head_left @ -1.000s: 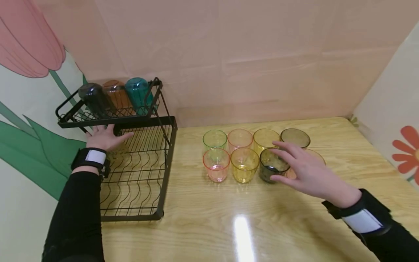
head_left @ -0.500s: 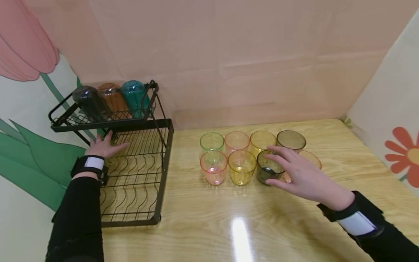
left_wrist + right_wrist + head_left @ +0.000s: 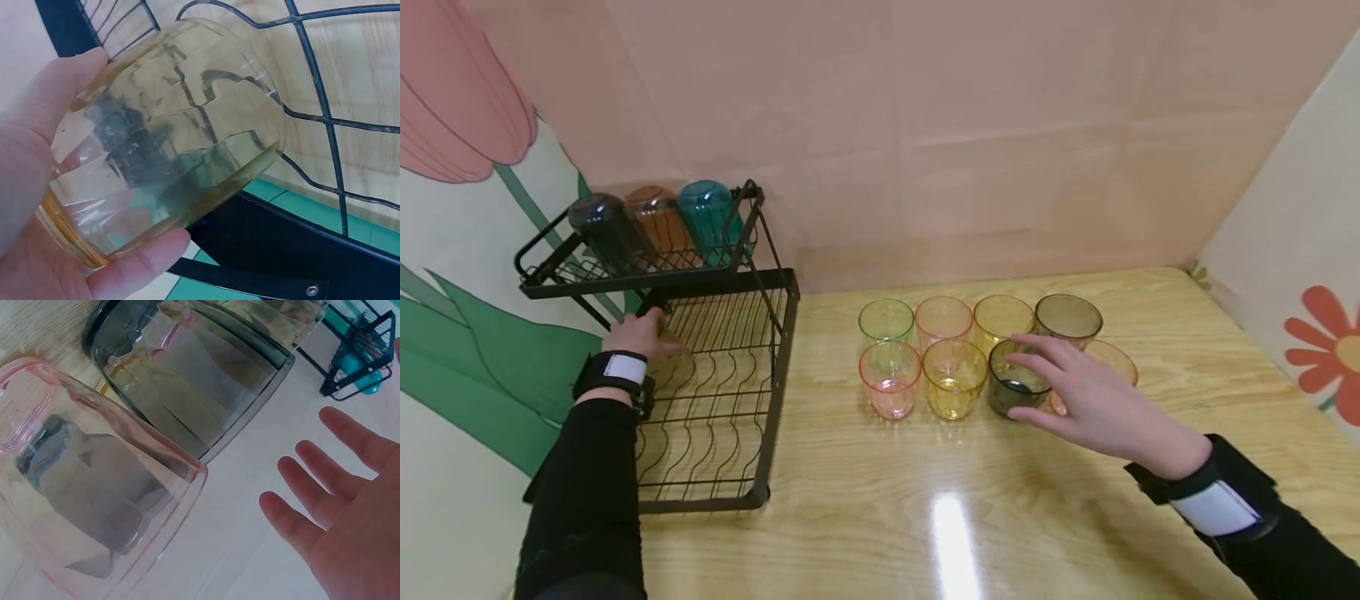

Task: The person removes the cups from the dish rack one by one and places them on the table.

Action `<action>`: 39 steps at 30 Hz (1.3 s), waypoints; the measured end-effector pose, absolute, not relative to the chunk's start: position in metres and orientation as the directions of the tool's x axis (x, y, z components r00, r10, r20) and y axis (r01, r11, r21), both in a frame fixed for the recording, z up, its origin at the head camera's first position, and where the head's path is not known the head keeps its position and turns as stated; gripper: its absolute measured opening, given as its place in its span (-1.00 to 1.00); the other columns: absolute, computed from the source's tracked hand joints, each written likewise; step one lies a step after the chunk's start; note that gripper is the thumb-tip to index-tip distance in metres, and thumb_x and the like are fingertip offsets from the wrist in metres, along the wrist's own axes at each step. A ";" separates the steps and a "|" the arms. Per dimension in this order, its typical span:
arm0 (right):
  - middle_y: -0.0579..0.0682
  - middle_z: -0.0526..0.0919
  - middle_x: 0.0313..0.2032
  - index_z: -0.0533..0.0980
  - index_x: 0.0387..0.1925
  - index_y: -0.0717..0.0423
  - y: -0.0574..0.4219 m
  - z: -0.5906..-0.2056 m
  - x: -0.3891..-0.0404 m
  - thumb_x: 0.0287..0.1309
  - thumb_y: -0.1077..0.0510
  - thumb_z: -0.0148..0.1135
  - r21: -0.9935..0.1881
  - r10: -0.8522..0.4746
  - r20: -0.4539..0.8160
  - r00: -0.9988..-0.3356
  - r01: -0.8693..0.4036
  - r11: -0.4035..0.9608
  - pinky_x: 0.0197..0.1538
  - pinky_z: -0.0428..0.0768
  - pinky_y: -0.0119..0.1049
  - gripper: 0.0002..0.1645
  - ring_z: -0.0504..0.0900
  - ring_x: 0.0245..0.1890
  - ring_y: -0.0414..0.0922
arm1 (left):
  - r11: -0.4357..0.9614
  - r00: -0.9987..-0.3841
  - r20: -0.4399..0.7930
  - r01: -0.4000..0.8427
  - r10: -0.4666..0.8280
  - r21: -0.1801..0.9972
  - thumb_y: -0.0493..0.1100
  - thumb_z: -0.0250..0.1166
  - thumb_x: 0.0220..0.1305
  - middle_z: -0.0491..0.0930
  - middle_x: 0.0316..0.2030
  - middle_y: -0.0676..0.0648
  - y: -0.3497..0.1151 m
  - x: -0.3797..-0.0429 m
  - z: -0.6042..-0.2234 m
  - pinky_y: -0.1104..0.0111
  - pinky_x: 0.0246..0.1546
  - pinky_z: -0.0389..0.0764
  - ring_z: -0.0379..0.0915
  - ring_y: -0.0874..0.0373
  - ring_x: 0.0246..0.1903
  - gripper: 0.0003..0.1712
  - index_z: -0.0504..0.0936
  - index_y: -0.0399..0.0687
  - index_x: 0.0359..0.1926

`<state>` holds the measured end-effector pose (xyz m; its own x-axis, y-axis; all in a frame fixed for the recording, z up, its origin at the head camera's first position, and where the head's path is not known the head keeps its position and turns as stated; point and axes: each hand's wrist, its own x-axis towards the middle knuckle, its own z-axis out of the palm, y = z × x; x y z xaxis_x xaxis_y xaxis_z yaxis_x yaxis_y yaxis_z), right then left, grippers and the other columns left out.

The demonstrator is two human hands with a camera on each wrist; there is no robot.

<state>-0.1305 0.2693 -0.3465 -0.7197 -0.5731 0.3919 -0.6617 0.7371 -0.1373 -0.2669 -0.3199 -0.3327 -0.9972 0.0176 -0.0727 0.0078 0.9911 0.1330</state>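
Observation:
In the left wrist view my left hand [image 3: 37, 169] grips a pale yellow see-through glass [image 3: 169, 137], thumb on one side and fingers on the other. The glass lies over the wires of the black dish rack [image 3: 763, 467], at the left of its lower tier. My right hand [image 3: 1090, 400] hovers beside a dark grey glass [image 3: 1011, 396], its fingers spread and holding nothing. In the right wrist view those fingers stand apart from the dark grey glass and a pale pink-orange glass [image 3: 94, 487]. The hand partly covers that orange-tinted glass in the head view.
More tinted glasses stand mouth up on the table [image 3: 850, 517]: green [image 3: 886, 321], two pink, two yellow and a brown-grey one [image 3: 1070, 317]. Upside down on the rack's upper tier are a black glass [image 3: 610, 233], a brown glass [image 3: 662, 221] and a teal glass [image 3: 711, 221].
My left hand has gone from spread fingers over the rack's lower tier to curling round the pale yellow glass. The right hand stays about where it was; the head view has shifted slightly.

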 end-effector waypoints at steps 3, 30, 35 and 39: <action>0.17 0.34 0.28 0.44 0.21 0.14 0.269 -0.346 -0.131 0.09 -0.16 0.39 -0.138 -0.576 0.391 -0.718 -0.665 0.734 -0.07 0.50 0.19 -0.25 0.45 0.11 0.18 | 0.991 -0.998 -0.063 0.012 0.021 0.132 0.11 0.37 0.18 0.34 -0.07 -0.62 -0.320 -0.263 -0.331 -0.26 -0.18 0.39 0.26 -0.59 -0.09 -0.32 0.36 -0.37 0.01; 0.17 0.41 0.22 0.45 0.22 0.16 0.265 -0.349 -0.128 0.15 -0.16 0.35 -0.148 -0.575 0.353 -0.738 -0.651 0.744 0.00 0.50 0.19 -0.28 0.48 0.10 0.15 | 0.984 -0.985 -0.017 0.172 0.173 0.055 0.18 0.39 0.15 0.38 -0.24 -0.47 -0.305 -0.229 -0.280 -0.06 -0.38 0.47 0.41 -0.35 -0.29 -0.31 0.39 -0.30 -0.02; 0.16 0.40 0.23 0.45 0.21 0.17 0.264 -0.350 -0.126 0.16 -0.15 0.34 -0.164 -0.572 0.343 -0.745 -0.647 0.745 0.10 0.41 0.25 -0.29 0.47 0.12 0.16 | 0.979 -0.980 -0.011 0.198 0.199 0.050 0.14 0.40 0.15 0.40 -0.23 -0.46 -0.302 -0.221 -0.278 -0.05 -0.39 0.47 0.40 -0.35 -0.29 -0.31 0.41 -0.33 0.01; 0.15 0.42 0.21 0.45 0.20 0.17 0.263 -0.352 -0.126 0.15 -0.13 0.36 -0.164 -0.577 0.354 -0.736 -0.656 0.737 0.07 0.44 0.22 -0.31 0.48 0.11 0.16 | 0.976 -0.978 -0.007 0.207 0.208 0.071 0.15 0.42 0.13 0.39 -0.18 -0.48 -0.298 -0.210 -0.277 0.00 -0.46 0.48 0.41 -0.34 -0.28 -0.28 0.42 -0.31 0.05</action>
<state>-0.1258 0.2634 -0.3515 -0.7361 -0.5767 0.3544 -0.6560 0.7368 -0.1636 -0.2105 -0.2983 -0.2768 -0.9781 0.2079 -0.0070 0.2069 0.9758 0.0712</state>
